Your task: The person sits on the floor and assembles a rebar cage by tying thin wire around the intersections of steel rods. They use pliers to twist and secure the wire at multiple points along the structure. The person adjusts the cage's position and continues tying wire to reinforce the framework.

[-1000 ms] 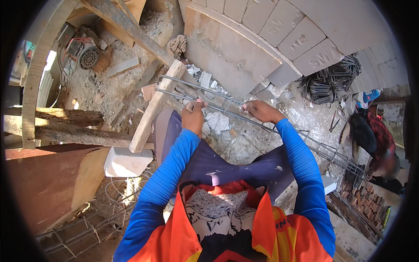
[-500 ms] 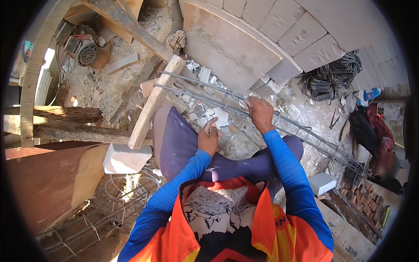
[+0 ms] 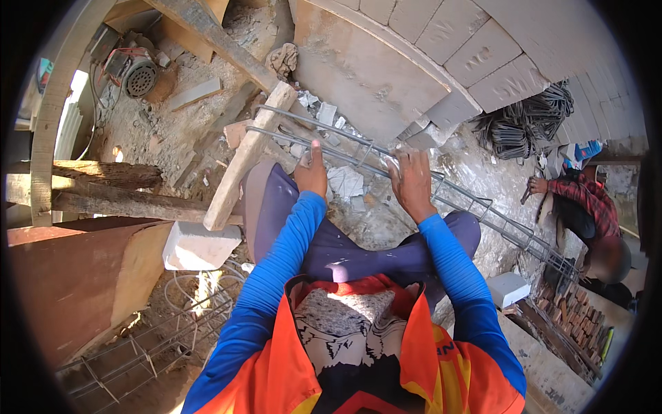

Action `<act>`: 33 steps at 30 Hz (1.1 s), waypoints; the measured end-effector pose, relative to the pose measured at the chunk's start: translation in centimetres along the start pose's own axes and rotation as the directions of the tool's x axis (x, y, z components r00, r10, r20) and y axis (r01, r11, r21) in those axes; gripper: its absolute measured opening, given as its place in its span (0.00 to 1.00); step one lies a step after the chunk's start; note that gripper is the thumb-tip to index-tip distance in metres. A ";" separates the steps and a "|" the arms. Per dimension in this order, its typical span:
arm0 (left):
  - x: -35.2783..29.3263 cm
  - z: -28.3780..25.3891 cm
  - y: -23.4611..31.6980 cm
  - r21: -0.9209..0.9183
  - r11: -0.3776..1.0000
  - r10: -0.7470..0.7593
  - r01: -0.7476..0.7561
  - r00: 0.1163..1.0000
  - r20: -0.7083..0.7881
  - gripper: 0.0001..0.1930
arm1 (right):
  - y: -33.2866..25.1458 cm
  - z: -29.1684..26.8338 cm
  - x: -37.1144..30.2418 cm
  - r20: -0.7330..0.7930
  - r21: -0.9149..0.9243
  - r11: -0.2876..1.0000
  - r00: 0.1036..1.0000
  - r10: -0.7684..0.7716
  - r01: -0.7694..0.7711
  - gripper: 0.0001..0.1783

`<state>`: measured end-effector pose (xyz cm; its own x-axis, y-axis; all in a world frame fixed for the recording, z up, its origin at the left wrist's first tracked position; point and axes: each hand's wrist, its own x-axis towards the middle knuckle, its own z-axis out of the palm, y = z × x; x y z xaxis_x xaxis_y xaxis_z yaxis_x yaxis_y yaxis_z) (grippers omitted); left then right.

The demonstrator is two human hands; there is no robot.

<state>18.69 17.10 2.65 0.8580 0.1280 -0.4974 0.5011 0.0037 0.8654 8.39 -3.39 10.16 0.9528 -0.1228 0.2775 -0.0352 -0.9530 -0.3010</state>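
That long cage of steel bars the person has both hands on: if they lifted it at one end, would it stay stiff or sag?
Probably mostly stiff: the rebar cage has several long bars tied by square stirrups. Being so long, it might flex slightly. It looks heavy; it rests on a wooden plank, with the left hand and right hand on it.

Two bare hands are in view: the left hand and the right hand, both in blue sleeves. One long grey steel rebar cage runs across the middle, and one second rebar cage lies at the lower left. One pale wooden plank leans under the cage. Two white rectangular blocks show: one at left, one at right. One bundle of dark bent steel stirrups sits by the wall (the pieces are too tangled to count). One other person in a red checked shirt crouches at right.
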 end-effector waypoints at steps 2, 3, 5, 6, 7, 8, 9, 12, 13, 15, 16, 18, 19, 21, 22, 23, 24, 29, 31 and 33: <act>2.4 -0.1 -1.3 0.134 0.979 0.157 -0.153 0.987 -0.025 0.32 | -0.3 1.0 -1.3 0.142 0.127 0.991 0.988 -0.057 0.039 0.18; 2.3 0.0 -0.6 0.164 0.973 0.157 -0.160 0.987 0.028 0.32 | 0.3 1.7 -1.9 0.208 0.181 0.983 0.975 -0.076 0.038 0.18; 1.0 0.1 1.6 0.218 0.960 0.149 -0.176 0.980 0.136 0.31 | 1.5 1.8 -1.6 0.453 0.249 0.955 0.891 0.035 -0.164 0.19; 0.8 -0.2 1.1 0.157 0.974 0.146 -0.165 0.981 0.125 0.29 | 2.1 1.7 -0.3 0.608 0.241 0.937 0.792 0.058 -0.253 0.20; 0.8 -0.2 0.3 0.096 0.983 0.144 -0.156 0.982 0.121 0.28 | 2.6 1.7 0.6 0.742 0.213 0.915 0.666 0.076 -0.342 0.20; 0.7 -0.2 -0.5 0.034 0.989 0.141 -0.146 0.983 0.116 0.27 | 3.2 1.8 0.8 0.736 0.248 0.911 0.676 0.046 -0.331 0.21; 0.0 -0.2 -1.0 0.000 0.997 0.075 -0.076 0.987 0.145 0.24 | 3.9 2.2 0.6 0.729 0.281 0.902 0.684 0.022 -0.328 0.22; -2.9 -0.5 -3.1 -0.021 1.000 -0.017 0.022 0.973 0.231 0.19 | 2.1 2.1 -0.5 0.586 0.172 0.958 0.805 0.089 -0.231 0.24; -3.4 -0.6 -4.3 0.023 0.999 0.019 -0.027 0.964 0.267 0.20 | 1.2 1.9 -0.9 0.505 0.091 0.977 0.855 0.120 -0.191 0.24; -3.8 -0.3 -5.4 0.103 0.987 0.082 -0.123 0.939 0.334 0.19 | 1.5 2.5 -1.3 0.472 0.124 0.977 0.876 0.098 -0.176 0.25; -4.1 -0.1 -5.4 0.139 0.976 0.109 -0.170 0.924 0.366 0.18 | 1.8 2.7 -1.4 0.452 0.140 0.975 0.887 0.091 -0.171 0.25; -4.5 0.2 -4.8 0.184 0.971 0.062 -0.154 0.902 0.428 0.18 | 2.6 2.7 -1.0 0.522 0.184 0.962 0.849 0.079 -0.203 0.25; -4.7 0.3 -3.9 0.198 0.976 -0.010 -0.091 0.890 0.456 0.18 | 2.9 2.4 -0.8 0.555 0.203 0.954 0.829 0.074 -0.221 0.25; -4.8 0.3 -3.4 0.191 0.974 0.014 -0.121 0.877 0.480 0.18 | 2.6 2.2 -0.7 0.572 0.190 0.950 0.814 0.098 -0.248 0.25; -4.7 0.3 -3.8 0.168 0.963 0.110 -0.213 0.873 0.476 0.18 | 2.3 2.1 -0.5 0.580 0.184 0.949 0.808 0.106 -0.257 0.25; -4.6 0.3 -4.2 0.144 0.942 0.204 -0.303 0.860 0.468 0.18 | 2.4 1.9 -0.4 0.589 0.189 0.945 0.801 0.107 -0.266 0.26; -4.4 0.3 -4.6 0.160 0.917 0.259 -0.365 0.850 0.459 0.18 | 2.4 1.9 -0.4 0.599 0.195 0.942 0.793 0.107 -0.275 0.26; -3.8 0.9 -4.5 0.232 0.839 0.352 -0.491 0.817 0.457 0.18 | 2.6 3.2 -0.2 0.448 0.405 0.869 0.890 0.082 -0.284 0.24; -3.5 0.8 -4.5 0.227 0.830 0.379 -0.510 0.813 0.442 0.17 | 0.5 3.7 0.4 0.302 0.385 0.870 0.933 0.195 -0.306 0.20; -3.0 0.4 -4.6 0.233 0.838 0.364 -0.494 0.824 0.435 0.18 | -2.2 2.9 0.2 0.171 0.332 0.917 0.970 0.171 -0.220 0.17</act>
<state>13.84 16.28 0.19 0.9382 -0.3243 -0.1208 0.0224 -0.2914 0.9563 9.54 -0.48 8.24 0.9700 -0.2348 0.0622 -0.1419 -0.7554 -0.6398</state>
